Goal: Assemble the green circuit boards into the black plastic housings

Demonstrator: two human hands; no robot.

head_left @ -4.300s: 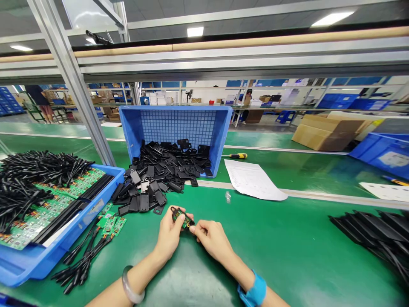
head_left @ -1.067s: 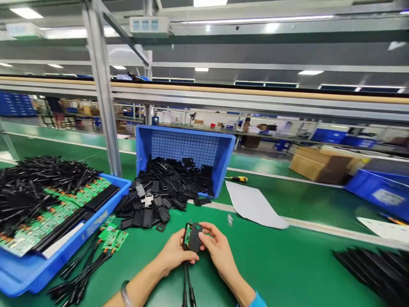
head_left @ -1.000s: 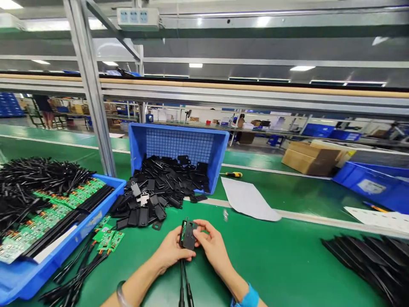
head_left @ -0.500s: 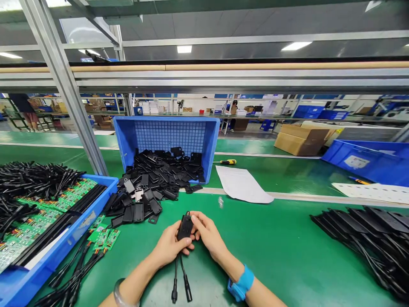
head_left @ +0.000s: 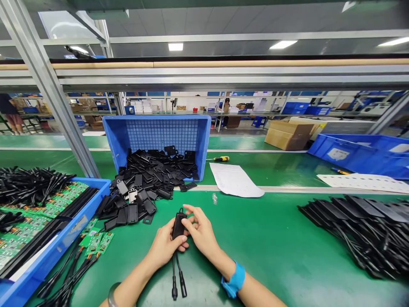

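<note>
Both hands hold a small black plastic case (head_left: 178, 224) upright over the green mat. My left hand (head_left: 164, 246) grips its lower part from the left. My right hand (head_left: 198, 230) presses on its front and top with thumb and fingers. Two black cables with connectors (head_left: 178, 279) hang from the case's bottom onto the mat. A pile of loose black case shells (head_left: 145, 187) spills out of a tipped blue crate (head_left: 159, 132) just beyond the hands.
A blue tray (head_left: 54, 249) with green circuit boards and black cables sits at left; wired boards (head_left: 92, 243) lie beside it. Finished black cabled units (head_left: 358, 228) are heaped at right. A paper sheet (head_left: 234, 181), a screwdriver (head_left: 220, 158), a metal post (head_left: 54, 102).
Earlier the green board lay exposed in the open case; now the case is closed black. The hands have shifted slightly left and the view has tilted down and left.
</note>
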